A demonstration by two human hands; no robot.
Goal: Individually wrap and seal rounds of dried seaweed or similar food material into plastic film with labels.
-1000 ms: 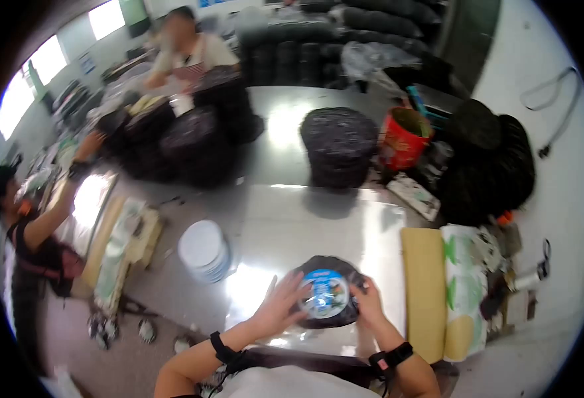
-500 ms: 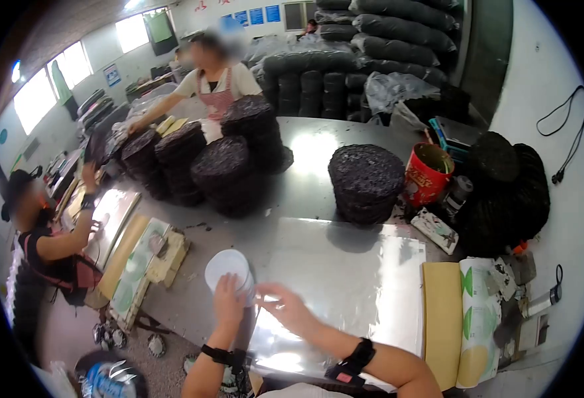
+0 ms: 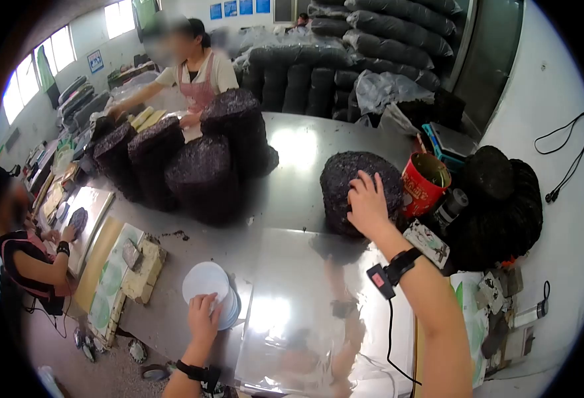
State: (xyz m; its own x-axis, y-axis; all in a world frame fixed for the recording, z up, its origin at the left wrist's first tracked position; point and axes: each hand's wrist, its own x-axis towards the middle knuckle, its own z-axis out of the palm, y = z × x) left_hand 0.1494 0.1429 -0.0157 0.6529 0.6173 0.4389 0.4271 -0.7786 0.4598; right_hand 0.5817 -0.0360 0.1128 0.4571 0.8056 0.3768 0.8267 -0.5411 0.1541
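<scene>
My left hand [image 3: 203, 318] is at a fanned stack of thin white discs [image 3: 204, 277] on the metal table, its bent fingertips closed on the top disc near its lower edge. My right hand [image 3: 369, 204] reaches forward, fingers spread, palm down on a tall stack of dark, rough round cakes that look like dried seaweed [image 3: 335, 179]. It touches the top cake without lifting it. In front of me lies a clear shiny sheet [image 3: 285, 265] on the table.
Several dark stacks [image 3: 202, 172] stand at the back left. A red bucket [image 3: 421, 186], a dark jar [image 3: 452, 204] and a large dark pile [image 3: 504, 205] crowd the right. One co-worker [image 3: 199, 73] stands behind the stacks; another [image 3: 33, 259] works at left.
My right hand has moved from beside the white discs forward and right onto the dark stack. My left hand stays at the discs, whose top one is now shifted off the others.
</scene>
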